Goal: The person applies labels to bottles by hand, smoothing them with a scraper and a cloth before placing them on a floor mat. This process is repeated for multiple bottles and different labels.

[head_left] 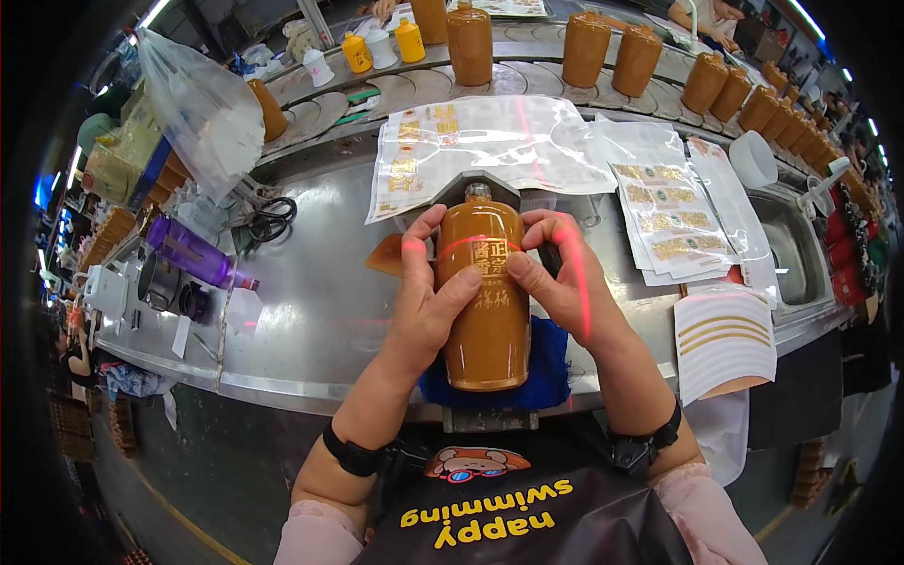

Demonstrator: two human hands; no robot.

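A glossy brown bottle (485, 344) with gold lettering on its front lies in front of me, its neck pointing away. My left hand (426, 299) grips its left side, the thumb pressed on the front beside the lettering. On the other side my right hand (563, 275) is closed round it, thumb at the right edge of the lettering. The bottle's neck end sits by a dark angular holder (461, 185), and a blue cloth (551, 369) lies beneath its base. A red laser line crosses the bottle and both hands.
Printed decal sheets (490, 132) lie behind the bottle, with a stack of gold-printed sheets (670, 217) to the right. Beyond runs a conveyor (527, 75) carrying brown bottles. A sink (789, 250) is at right, a purple bottle (193, 252) at left. Other people work farther back.
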